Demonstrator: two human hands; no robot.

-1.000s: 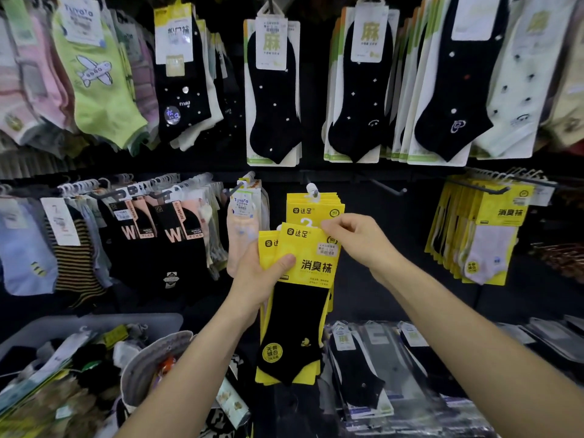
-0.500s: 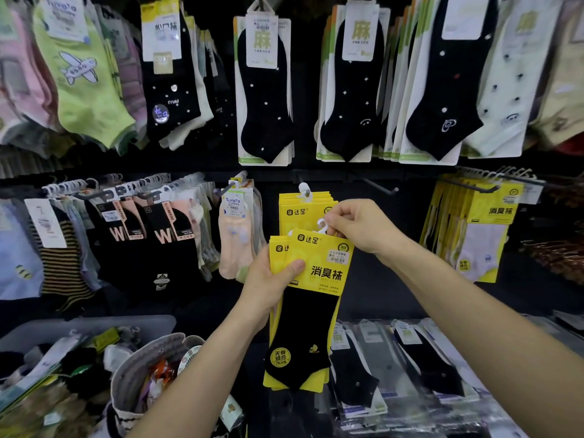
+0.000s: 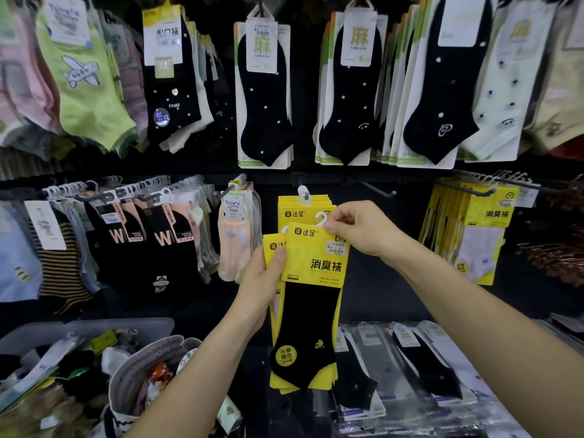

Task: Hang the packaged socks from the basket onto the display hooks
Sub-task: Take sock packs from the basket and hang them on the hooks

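My left hand (image 3: 262, 279) grips a small stack of yellow-carded packs of black socks (image 3: 311, 311) by their left edge, thumb across the front card. My right hand (image 3: 360, 227) pinches the top right corner of the front pack, just beside its white plastic hanger loop (image 3: 321, 218). Right behind the held stack, several matching yellow packs (image 3: 301, 208) hang on a display hook (image 3: 302, 192). The held packs sit below and in front of that hook's tip. A grey fabric basket (image 3: 142, 371) with loose goods stands at the lower left.
An empty hook (image 3: 377, 189) juts out to the right of the yellow packs. More yellow packs with white socks (image 3: 480, 235) hang at the right. Socks fill the upper row and left rail. Bagged socks (image 3: 420, 365) lie on the shelf below; a plastic bin (image 3: 85, 327) sits behind the basket.
Both hands and the held stack have shifted slightly down and right relative to the hook. My right hand has moved to the front pack's top corner by its hanger loop.
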